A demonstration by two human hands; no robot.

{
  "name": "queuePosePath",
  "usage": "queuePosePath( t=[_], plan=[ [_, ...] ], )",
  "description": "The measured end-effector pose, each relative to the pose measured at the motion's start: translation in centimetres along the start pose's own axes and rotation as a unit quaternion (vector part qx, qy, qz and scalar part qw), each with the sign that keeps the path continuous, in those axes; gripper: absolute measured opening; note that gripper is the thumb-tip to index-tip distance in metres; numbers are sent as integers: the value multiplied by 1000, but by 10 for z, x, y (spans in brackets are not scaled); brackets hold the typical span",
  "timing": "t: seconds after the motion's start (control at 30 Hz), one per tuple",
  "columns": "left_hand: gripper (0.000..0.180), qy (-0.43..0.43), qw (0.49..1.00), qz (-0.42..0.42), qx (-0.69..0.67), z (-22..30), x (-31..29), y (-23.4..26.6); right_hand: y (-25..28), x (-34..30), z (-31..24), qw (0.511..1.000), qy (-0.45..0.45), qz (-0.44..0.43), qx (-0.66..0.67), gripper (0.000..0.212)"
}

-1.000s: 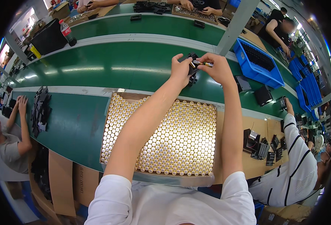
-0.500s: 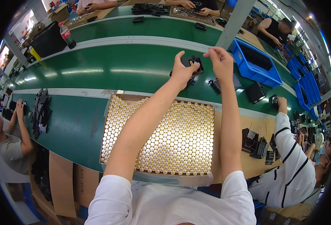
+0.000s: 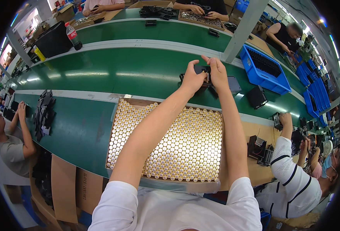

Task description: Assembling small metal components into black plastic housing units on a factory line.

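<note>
Over the green belt beyond the battery box, my left hand is closed round a black plastic casing with its thumb raised. Bright gold-coloured metal, perhaps a battery, shows in the casing's opening. My right hand presses against the casing's right side, its fingers bunched and partly hiding it. Beneath my forearms lies a shallow cardboard box packed with upright cylindrical batteries, their ends facing up. A flat dark panel lies just right of my right hand.
A blue tray of black parts and a black box sit to the right. Nearby, a co-worker's striped sleeve reaches in above black casings. Black pieces are heaped left. A post rises behind the belt.
My right hand has come down and left from above the belt onto the casing. My left hand has shifted slightly right. The co-worker's hand at right has moved lower, beside a black casing.
</note>
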State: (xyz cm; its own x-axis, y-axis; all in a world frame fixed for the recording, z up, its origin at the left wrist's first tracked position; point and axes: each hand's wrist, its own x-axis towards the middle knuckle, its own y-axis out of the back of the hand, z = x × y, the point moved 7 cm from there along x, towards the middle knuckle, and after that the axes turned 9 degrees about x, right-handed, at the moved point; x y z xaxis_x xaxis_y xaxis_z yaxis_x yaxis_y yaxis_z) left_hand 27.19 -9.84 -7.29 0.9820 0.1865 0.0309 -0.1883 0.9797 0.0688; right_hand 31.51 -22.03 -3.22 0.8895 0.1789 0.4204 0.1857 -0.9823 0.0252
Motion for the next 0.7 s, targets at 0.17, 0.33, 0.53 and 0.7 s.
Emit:
queuePosePath(
  t=[0.17,0.33,0.53,0.7],
  plan=[
    [62,-3,999,37,2,-3,1,5,5,-2,8,997,-62,18,-32,30],
    [58,-42,994,84,62,-5,2,14,6,-9,5,985,-160,21,-57,33],
    [55,-106,975,122,150,9,-7,15,7,-11,6,979,-156,8,-132,32],
    [54,-100,965,108,218,26,-6,23,9,-14,-2,973,-112,44,-196,29]
  ],
)
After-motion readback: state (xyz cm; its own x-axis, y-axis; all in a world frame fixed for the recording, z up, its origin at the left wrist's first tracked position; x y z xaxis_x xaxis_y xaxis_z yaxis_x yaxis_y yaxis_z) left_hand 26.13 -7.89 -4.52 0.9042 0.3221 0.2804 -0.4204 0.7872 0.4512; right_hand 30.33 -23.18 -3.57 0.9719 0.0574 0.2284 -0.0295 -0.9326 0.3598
